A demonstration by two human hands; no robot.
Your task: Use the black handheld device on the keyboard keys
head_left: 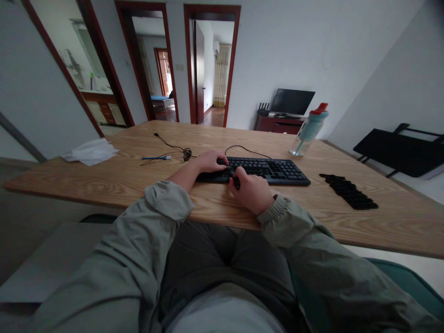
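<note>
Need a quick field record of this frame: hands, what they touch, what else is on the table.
left hand: left hand rests on the left end of the black computer keyboard
right hand: right hand closed around a small dark tool at the keyboard's front edge
surface: light wooden table
right of keyboard: pile of black keycaps
behind keyboard: clear water bottle with teal and red lid
left side: white cloth, blue pen, thin black cable
</note>
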